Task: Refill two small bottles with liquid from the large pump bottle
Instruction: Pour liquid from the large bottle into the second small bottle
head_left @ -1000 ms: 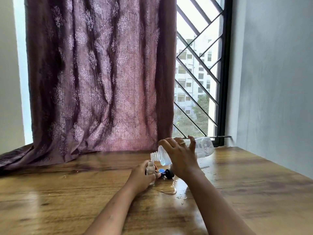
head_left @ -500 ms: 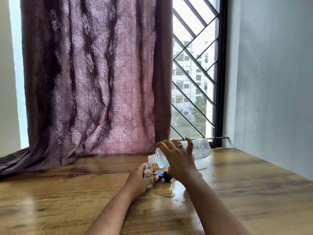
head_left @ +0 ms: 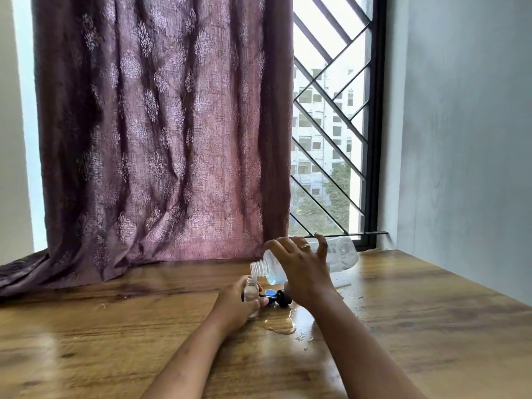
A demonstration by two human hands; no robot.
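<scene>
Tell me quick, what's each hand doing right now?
Left hand: holding the small bottle upright.
Right hand: holding the large bottle, tipped toward it.

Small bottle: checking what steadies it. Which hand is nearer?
Left. The left hand grips the small bottle; the right hand is up and to its right, holding the tilted large bottle.

This is looking like a room in a home, perhaps a flat some floors up. A patterned purple curtain [head_left: 158, 139] is hanging across the left and middle of the frame, its hem lying on a wooden table [head_left: 86, 341] along the bottom. At the upper right, a barred window [head_left: 374, 139] is showing an apartment block [head_left: 312, 133] and trees [head_left: 336, 194] outside, beside a plain painted wall [head_left: 460, 139].
</scene>
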